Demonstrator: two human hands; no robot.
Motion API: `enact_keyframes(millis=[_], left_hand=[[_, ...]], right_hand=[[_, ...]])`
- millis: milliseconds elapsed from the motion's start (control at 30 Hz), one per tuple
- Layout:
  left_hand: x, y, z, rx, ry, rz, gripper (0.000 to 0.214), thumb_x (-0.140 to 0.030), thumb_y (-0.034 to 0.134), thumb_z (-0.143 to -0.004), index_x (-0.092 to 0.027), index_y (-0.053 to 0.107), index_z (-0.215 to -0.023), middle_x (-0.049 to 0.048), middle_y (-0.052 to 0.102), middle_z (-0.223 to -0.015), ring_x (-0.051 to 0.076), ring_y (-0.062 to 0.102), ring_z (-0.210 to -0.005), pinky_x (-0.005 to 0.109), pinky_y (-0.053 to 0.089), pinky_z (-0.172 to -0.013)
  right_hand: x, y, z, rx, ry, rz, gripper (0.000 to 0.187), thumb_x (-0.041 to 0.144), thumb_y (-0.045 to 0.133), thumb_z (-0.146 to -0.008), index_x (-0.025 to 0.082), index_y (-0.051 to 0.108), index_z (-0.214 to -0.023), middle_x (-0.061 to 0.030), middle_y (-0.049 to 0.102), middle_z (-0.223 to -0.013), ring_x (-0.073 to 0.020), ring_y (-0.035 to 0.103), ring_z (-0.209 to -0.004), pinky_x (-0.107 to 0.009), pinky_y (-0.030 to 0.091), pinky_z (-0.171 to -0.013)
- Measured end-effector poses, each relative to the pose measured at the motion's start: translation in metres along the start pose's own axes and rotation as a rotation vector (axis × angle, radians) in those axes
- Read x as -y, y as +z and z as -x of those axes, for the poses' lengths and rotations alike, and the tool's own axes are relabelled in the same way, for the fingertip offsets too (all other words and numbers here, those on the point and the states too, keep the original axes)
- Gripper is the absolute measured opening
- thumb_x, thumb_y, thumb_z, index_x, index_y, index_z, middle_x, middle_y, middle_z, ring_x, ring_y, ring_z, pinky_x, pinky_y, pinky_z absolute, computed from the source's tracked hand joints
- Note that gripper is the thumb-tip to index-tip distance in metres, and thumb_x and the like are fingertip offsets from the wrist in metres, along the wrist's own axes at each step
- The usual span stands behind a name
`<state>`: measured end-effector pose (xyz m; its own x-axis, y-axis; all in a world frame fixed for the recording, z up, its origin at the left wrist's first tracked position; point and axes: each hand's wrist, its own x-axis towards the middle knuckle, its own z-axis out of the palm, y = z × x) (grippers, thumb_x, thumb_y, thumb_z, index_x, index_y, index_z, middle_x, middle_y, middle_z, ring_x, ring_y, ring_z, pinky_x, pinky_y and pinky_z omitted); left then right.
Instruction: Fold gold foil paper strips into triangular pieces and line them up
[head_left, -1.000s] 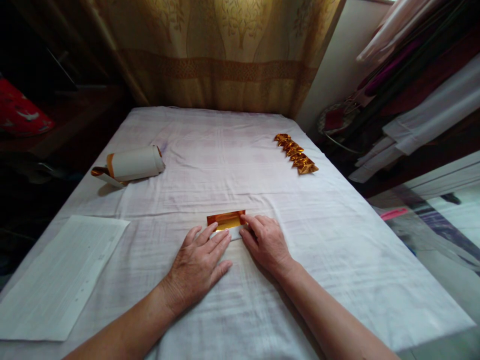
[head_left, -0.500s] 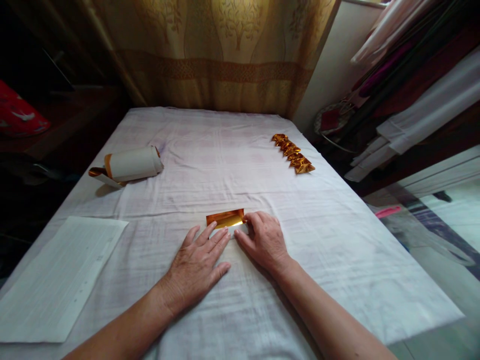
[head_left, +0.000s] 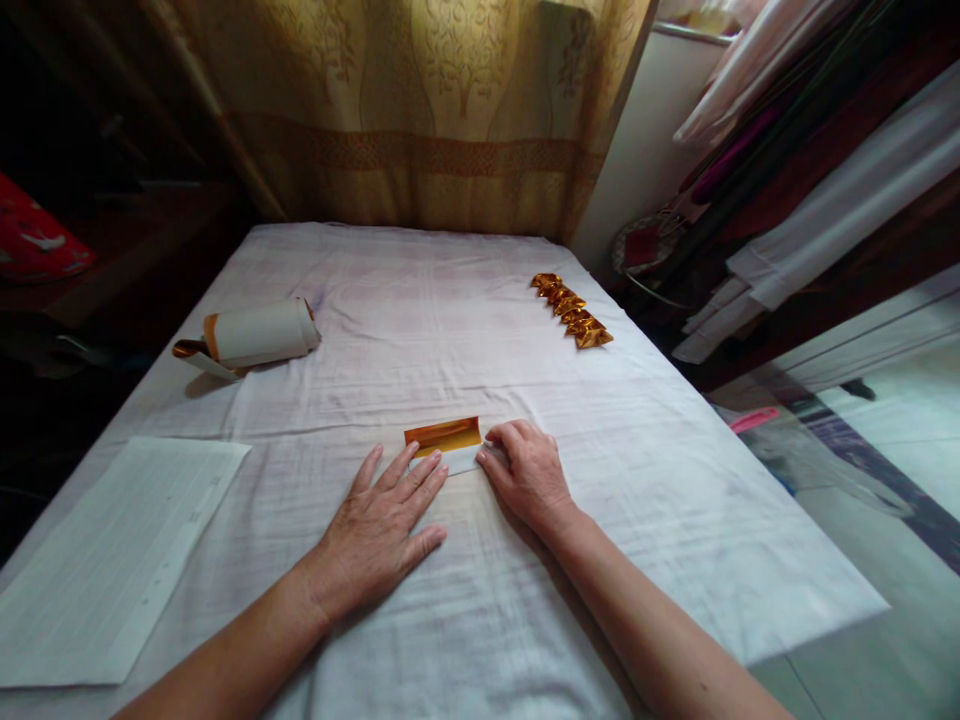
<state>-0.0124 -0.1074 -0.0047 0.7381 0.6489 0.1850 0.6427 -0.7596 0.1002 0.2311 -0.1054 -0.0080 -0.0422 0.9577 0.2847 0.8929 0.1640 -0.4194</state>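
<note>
A small sheet of gold foil paper (head_left: pixel 444 432) lies on the cloth in front of me, gold face up, its near edge folded over to show a white strip. My left hand (head_left: pixel 386 515) rests flat with spread fingers, the fingertips pressing the left part of that white strip. At the sheet's right end is my right hand (head_left: pixel 527 467), its thumb and forefinger pinched together at the corner of the fold. The remaining right fingers are curled and partly hidden.
A white-backed roll of gold foil (head_left: pixel 262 332) lies at the left. A printed white sheet (head_left: pixel 112 560) is at the near left. Folded gold foil pieces (head_left: pixel 571 310) sit in a row at the far right. A patterned curtain (head_left: pixel 420 110) hangs behind the cloth-covered table (head_left: pixel 645 560).
My right thumb and fingers have slid right along the fold to the sheet's right end, baring more of the white strip. My left hand stays flat on it. The view has shifted slightly.
</note>
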Motion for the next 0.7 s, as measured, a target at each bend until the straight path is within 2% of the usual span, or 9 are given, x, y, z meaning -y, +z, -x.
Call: enact_keyframes(millis=[133,300,433,533,600,700], left_hand=[[0.009,-0.001,0.010,0.006,0.001,-0.011,0.057,-0.053,0.046,-0.097,-0.027,0.045,-0.148,0.0031,0.055,-0.147,0.027,0.035,-0.144,0.050,0.003,-0.121],[0.019,-0.007,0.022,0.035,0.010,-0.035,0.060,-0.054,0.048,-0.095,-0.027,0.043,-0.149,0.0050,0.056,-0.146,0.029,0.039,-0.142,0.052,0.006,-0.120],[0.021,-0.014,0.021,0.030,-0.004,-0.033,0.056,-0.056,0.047,-0.095,-0.028,0.051,-0.144,0.0058,0.060,-0.141,0.029,0.044,-0.139,0.053,0.013,-0.119],[0.015,-0.022,0.010,-0.021,-0.026,-0.030,0.045,-0.052,0.049,-0.096,-0.027,0.062,-0.132,0.0064,0.067,-0.131,0.031,0.050,-0.133,0.057,0.017,-0.118],[0.008,-0.029,-0.001,-0.047,-0.037,-0.040,0.032,-0.043,0.053,-0.096,-0.025,0.068,-0.118,0.0070,0.072,-0.120,0.031,0.055,-0.127,0.059,0.020,-0.117],[-0.006,-0.036,-0.015,-0.040,-0.039,-0.083,0.020,-0.036,0.061,-0.093,-0.021,0.070,-0.101,0.0074,0.074,-0.104,0.030,0.062,-0.114,0.059,0.027,-0.116]], right_hand=[[0.001,0.000,0.000,-0.016,-0.003,0.003,0.009,0.029,0.064,-0.088,0.022,0.062,-0.093,-0.0046,0.066,-0.095,-0.0227,0.059,-0.091,-0.034,0.037,-0.078],[0.001,0.001,0.000,-0.019,-0.008,0.012,0.009,0.030,0.064,-0.088,0.022,0.062,-0.092,-0.0046,0.066,-0.093,-0.0226,0.060,-0.090,-0.034,0.037,-0.078],[0.000,0.002,0.000,-0.034,-0.013,0.012,0.008,0.030,0.063,-0.088,0.022,0.062,-0.091,-0.0043,0.066,-0.092,-0.0222,0.060,-0.089,-0.034,0.037,-0.077],[0.001,0.001,0.000,-0.052,-0.019,0.017,0.008,0.030,0.062,-0.088,0.022,0.062,-0.090,-0.0046,0.066,-0.091,-0.0221,0.059,-0.088,-0.034,0.037,-0.077],[0.005,0.001,0.000,-0.052,-0.013,0.041,0.008,0.030,0.062,-0.088,0.022,0.062,-0.090,-0.0045,0.066,-0.090,-0.0221,0.058,-0.088,-0.034,0.036,-0.077],[0.017,0.000,-0.002,-0.047,0.017,0.131,0.018,0.039,0.065,-0.086,0.021,0.062,-0.091,-0.0057,0.065,-0.089,-0.0239,0.057,-0.086,-0.036,0.036,-0.076]])
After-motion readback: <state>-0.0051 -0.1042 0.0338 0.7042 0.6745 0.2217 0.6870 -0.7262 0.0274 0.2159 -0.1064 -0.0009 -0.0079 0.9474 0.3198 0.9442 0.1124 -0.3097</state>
